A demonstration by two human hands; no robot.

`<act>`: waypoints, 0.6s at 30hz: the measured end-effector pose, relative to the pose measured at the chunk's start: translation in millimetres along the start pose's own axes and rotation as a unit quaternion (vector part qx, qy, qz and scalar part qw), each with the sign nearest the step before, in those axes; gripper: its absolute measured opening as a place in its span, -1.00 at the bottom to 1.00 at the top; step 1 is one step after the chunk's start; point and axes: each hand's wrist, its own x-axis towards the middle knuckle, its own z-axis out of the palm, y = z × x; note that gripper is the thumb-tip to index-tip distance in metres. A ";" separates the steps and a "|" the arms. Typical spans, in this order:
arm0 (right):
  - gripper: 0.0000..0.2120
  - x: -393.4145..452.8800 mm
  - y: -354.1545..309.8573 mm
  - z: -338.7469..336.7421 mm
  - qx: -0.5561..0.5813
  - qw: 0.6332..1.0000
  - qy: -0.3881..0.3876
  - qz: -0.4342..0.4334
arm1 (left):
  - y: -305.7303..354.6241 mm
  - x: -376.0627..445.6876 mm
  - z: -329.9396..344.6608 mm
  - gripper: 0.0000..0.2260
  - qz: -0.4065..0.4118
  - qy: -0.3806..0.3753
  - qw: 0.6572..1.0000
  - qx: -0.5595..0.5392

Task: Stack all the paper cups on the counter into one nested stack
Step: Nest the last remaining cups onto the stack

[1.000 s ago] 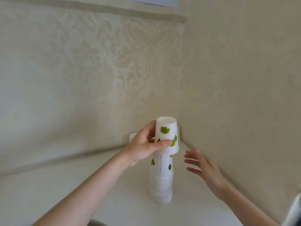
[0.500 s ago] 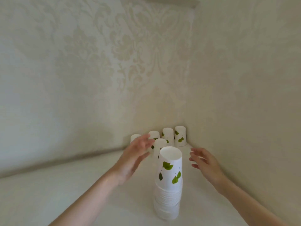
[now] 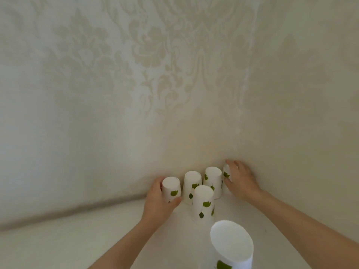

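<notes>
1. My left hand [image 3: 158, 202], left of centre in the lower frame, is wrapped round the leftmost cup [image 3: 171, 189]: thumb across its front low down, fingers [image 3: 157, 181] curled behind it. The cup sits mouth down on the surface [image 3: 68, 239], and I cannot tell whether it has left the surface yet. I judge the best grip is a light one near the closed top, since paper walls dent easily

2. Just to its right stand two more upturned cups in the back row, the second cup [image 3: 192, 184] and the third cup [image 3: 213, 179], close together and untouched. I should lift mine straight up so my knuckles do not knock the second one over

3. In front of those two, nearer the middle of the frame, stands the front cup [image 3: 203, 202], also upside down and free

4. At the bottom, right of centre, the nested stack [image 3: 232, 243] shows its flat white top; its base is out of frame. Each cup should come down squarely over that top, then be pressed gently until it seats

5. Furthest right, in the corner of the walls, my right hand [image 3: 241, 181] is closed on the corner cup [image 3: 226, 174], fingers over its top and thumb at its side. It is largely hidden, so I would draw it clear of the third cup before raising it
</notes>
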 end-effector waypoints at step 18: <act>-0.38 -124.8 -12.5 -122.6 0.373 0.916 0.136 0.051 | 155.6 -117.2 -76.7 -0.53 0.099 -0.140 0.949 -0.266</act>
